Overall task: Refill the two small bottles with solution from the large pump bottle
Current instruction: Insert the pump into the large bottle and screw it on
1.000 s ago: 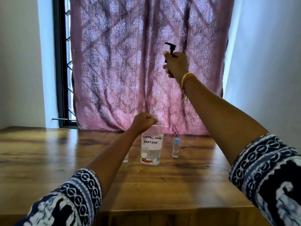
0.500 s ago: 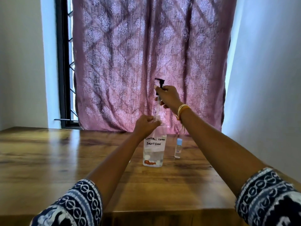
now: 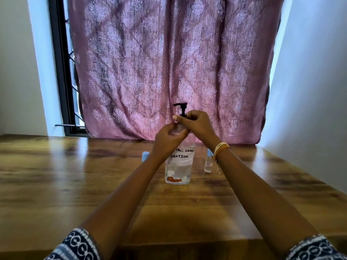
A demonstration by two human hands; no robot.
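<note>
Standing mid-worktop [image 3: 75,184]: large pump bottle [image 3: 178,166], clear plastic, part full, likely light, smooth and slippery. Left hand [image 3: 167,141] grips its shoulder; right hand [image 3: 199,124] has fingers curled round the black pump [image 3: 181,109] collar, the best hold. Small bottles [image 3: 208,165], blue-capped, flank it, the left one [image 3: 145,156] mostly hidden; they look easily tipped.
</note>
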